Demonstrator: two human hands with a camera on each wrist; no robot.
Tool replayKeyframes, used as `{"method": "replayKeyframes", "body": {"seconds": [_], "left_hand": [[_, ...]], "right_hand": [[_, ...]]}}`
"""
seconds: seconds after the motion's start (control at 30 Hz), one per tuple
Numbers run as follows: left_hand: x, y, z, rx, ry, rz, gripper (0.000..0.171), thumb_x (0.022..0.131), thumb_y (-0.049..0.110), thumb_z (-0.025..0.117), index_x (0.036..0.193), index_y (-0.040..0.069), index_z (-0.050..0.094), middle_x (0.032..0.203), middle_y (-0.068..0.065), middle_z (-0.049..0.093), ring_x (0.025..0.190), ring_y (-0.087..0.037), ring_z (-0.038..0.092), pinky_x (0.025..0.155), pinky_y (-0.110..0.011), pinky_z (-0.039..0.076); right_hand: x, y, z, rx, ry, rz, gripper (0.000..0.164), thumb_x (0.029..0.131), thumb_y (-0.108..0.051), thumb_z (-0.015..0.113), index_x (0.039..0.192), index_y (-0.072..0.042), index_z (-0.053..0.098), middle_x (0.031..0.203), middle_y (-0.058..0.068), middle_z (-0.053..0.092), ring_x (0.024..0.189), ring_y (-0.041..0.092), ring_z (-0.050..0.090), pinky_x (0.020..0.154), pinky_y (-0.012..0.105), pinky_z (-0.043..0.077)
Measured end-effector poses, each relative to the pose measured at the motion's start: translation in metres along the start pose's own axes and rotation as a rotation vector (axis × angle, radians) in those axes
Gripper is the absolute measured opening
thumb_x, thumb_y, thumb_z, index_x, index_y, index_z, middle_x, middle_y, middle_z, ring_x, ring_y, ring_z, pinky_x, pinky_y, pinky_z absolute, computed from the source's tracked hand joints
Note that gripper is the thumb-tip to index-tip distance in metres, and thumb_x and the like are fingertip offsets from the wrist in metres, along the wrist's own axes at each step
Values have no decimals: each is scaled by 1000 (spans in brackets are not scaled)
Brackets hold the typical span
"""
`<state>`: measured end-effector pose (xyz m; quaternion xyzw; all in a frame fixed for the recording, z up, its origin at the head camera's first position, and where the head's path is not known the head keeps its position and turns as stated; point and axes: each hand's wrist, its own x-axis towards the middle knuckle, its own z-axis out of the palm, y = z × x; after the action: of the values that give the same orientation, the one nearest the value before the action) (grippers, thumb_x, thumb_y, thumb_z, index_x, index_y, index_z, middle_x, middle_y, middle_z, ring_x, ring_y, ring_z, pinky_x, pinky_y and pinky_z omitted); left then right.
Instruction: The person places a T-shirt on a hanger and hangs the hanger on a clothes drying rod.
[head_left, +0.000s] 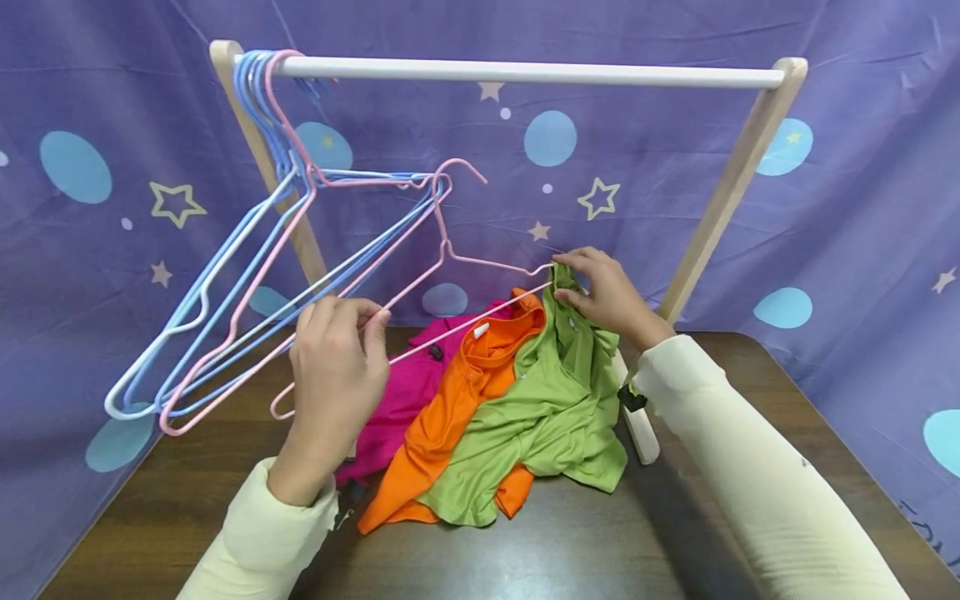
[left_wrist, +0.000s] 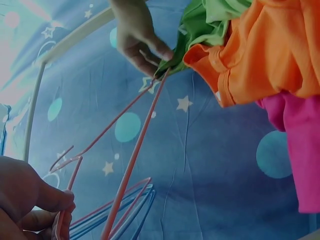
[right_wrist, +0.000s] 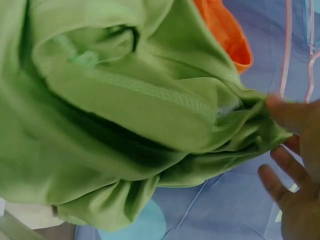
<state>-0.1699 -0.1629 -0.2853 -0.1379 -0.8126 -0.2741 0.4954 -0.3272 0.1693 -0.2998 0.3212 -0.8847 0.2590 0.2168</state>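
Note:
A pink wire hanger (head_left: 483,260) is gripped at its left shoulder by my left hand (head_left: 339,379), thumb and fingers closed round the wire. Its hook stands free of the rail. My right hand (head_left: 606,296) pinches the collar edge of a green shirt (head_left: 551,400) at the hanger's right end, where the cloth meets the wire tip. In the right wrist view the green cloth (right_wrist: 150,100) stretches from thumb and finger, with the other fingers spread. Beneath and beside the green shirt lie an orange garment (head_left: 442,417) and a magenta one (head_left: 397,421).
A white rail (head_left: 525,72) on wooden posts (head_left: 731,192) spans the back. Several blue, white and pink hangers (head_left: 225,275) hang at its left end. The garments lie on a dark wooden table (head_left: 247,500), with a patterned purple cloth (head_left: 465,125) behind.

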Motion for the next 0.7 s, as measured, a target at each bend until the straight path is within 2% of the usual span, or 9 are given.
{"method": "replayKeyframes", "body": {"seconds": [0.1, 0.23, 0.37, 0.43, 0.53, 0.63, 0.7], "left_hand": [[1, -2, -3, 3, 5, -4, 12, 93, 3, 69, 86, -7, 69, 79, -19, 61, 75, -39, 52, 66, -47, 40], [2, -3, -5, 4, -2, -4, 13, 94, 3, 69, 87, -8, 69, 79, -20, 61, 75, -39, 52, 67, -46, 40], [3, -4, -6, -6, -20, 19, 13, 94, 3, 70, 87, -8, 69, 79, -19, 61, 74, -38, 53, 68, -45, 40], [3, -4, -5, -14, -33, 38, 13, 94, 3, 71, 87, -8, 69, 79, -19, 62, 74, -38, 53, 69, -45, 40], [4, -4, -3, -27, -49, 63, 12, 93, 3, 72, 87, -7, 69, 78, -19, 62, 74, -37, 54, 69, -45, 40], [4, -5, -1, -32, -47, 75, 12, 92, 3, 73, 86, -6, 69, 79, -19, 63, 75, -38, 54, 69, -45, 40], [4, -5, 0, -38, -35, 78, 11, 91, 2, 74, 86, -6, 69, 79, -19, 63, 76, -38, 54, 68, -45, 41]], "right_hand": [[-2, 3, 4, -12, 53, -18, 46, 89, 3, 74, 134, 3, 63, 126, 23, 66, 110, 39, 65, 100, 52, 49], [-6, 5, 8, -30, 167, -79, 38, 88, 13, 66, 126, 6, 68, 117, 26, 70, 96, 39, 71, 88, 52, 55], [-7, 5, 7, -43, 219, -133, 32, 90, 15, 60, 117, 5, 73, 111, 24, 73, 96, 40, 71, 84, 53, 55], [-7, 3, 5, -28, 193, -154, 32, 90, 16, 57, 116, 4, 74, 111, 23, 73, 100, 41, 70, 87, 53, 55], [-5, -1, 1, 8, 108, -174, 34, 92, 16, 54, 116, 3, 74, 112, 21, 74, 103, 39, 69, 90, 52, 54], [-3, -6, -2, 29, 11, -169, 38, 94, 15, 50, 120, 1, 73, 111, 19, 74, 90, 32, 68, 83, 47, 54], [-2, -8, -3, 25, -34, -161, 40, 95, 14, 48, 121, -1, 73, 108, 18, 75, 78, 27, 62, 76, 42, 51]]}}
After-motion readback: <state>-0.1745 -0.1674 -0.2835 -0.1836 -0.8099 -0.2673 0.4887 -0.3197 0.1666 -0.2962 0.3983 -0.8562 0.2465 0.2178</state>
